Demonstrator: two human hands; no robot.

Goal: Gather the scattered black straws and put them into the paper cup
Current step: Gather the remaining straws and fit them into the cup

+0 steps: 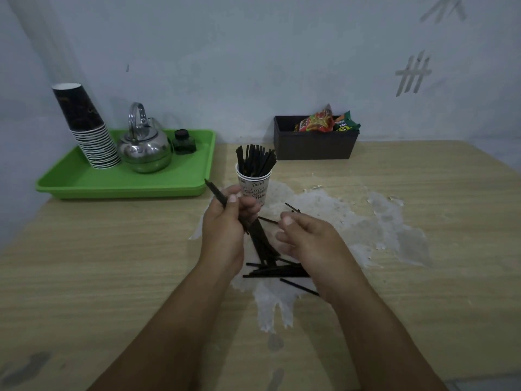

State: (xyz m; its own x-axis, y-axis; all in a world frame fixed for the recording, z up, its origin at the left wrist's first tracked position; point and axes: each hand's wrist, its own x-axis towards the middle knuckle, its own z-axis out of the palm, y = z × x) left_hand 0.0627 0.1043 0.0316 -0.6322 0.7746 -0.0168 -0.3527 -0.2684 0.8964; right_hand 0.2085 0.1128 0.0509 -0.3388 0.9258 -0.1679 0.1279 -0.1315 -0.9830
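Head view: thin black plastic straws lie in a loose heap (275, 270) on the wooden tabletop (112, 263), over a patch where the surface has peeled to pale grey. Most in the heap lie crosswise; a few singles sit apart just beyond it, near the right hand. More black straws (255, 162) stand upright in a white printed paper cup (255, 186), fanned slightly to the right. Cup stands just beyond the heap, partly hidden by the left hand.

Left hand (228, 221) is clenched round a small bundle of straws (215, 190); bundle slants from upper left down toward the heap. Right hand (306, 239) hangs over the heap with fingers (282, 237) loosely curled, released, grasping nothing visible.

Far left: shallow green plastic tray (84, 184) carrying a tilted stack of dark paper cups (87, 128), a shiny steel kettle (145, 148) and a small dark green glass bottle (184, 142). Far right, against the pale wall: dark rectangular box (313, 148) holding coloured snack packets (324, 122).
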